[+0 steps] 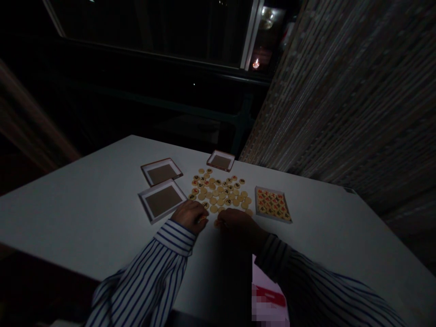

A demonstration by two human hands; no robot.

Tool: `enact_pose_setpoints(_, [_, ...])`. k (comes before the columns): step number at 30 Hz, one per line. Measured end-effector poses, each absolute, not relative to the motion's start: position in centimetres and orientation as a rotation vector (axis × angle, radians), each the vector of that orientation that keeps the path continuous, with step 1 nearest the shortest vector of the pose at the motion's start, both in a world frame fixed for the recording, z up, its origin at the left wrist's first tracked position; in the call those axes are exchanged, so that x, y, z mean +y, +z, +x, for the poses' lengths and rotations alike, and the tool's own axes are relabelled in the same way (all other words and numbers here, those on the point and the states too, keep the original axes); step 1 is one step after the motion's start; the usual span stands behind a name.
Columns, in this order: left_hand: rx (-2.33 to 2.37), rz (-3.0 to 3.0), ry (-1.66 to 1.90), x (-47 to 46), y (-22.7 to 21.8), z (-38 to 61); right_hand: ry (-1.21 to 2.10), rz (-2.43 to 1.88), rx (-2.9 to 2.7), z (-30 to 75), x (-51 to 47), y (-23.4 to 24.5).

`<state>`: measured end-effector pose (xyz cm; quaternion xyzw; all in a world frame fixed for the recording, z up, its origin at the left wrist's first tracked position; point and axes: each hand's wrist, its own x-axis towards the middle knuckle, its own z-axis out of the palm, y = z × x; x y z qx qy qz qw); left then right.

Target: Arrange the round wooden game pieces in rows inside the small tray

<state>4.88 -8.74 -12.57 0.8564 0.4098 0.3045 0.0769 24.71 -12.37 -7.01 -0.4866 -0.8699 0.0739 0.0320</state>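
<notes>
Many round wooden Chinese chess pieces [220,196] lie spread over the white table, some with red or black characters up, others blank side up. At the near edge of this spread, my left hand [189,214] is closed with curled fingers around a Chinese chess piece [202,219], of which only a part shows. Close beside it on the right, my right hand [238,223] pinches another pale Chinese chess piece [217,223] between thumb and fingers, low over the table. That hand is in deep shadow, so its palm is hidden.
To the right, a shallow box [290,220] holds rows of Chinese chess pieces. Two open shallow boxes, a nearer one [145,206] and a farther one [145,172], stand on the left. Another box [232,164] is at the back. A string curtain [306,100] hangs behind the white table [112,190].
</notes>
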Motion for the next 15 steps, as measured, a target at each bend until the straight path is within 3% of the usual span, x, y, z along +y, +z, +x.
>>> enact_pose_setpoints(9, [1.201, 2.596, 0.872, -8.5, -12.3, 4.6, 0.260, -1.507, -2.499, 26.4, -11.8, -4.1])
enact_pose_setpoints(15, [1.253, 2.498, 1.006, -7.9, -8.4, 6.1, 0.344, -1.500, -2.232, 29.3, -10.6, -1.4])
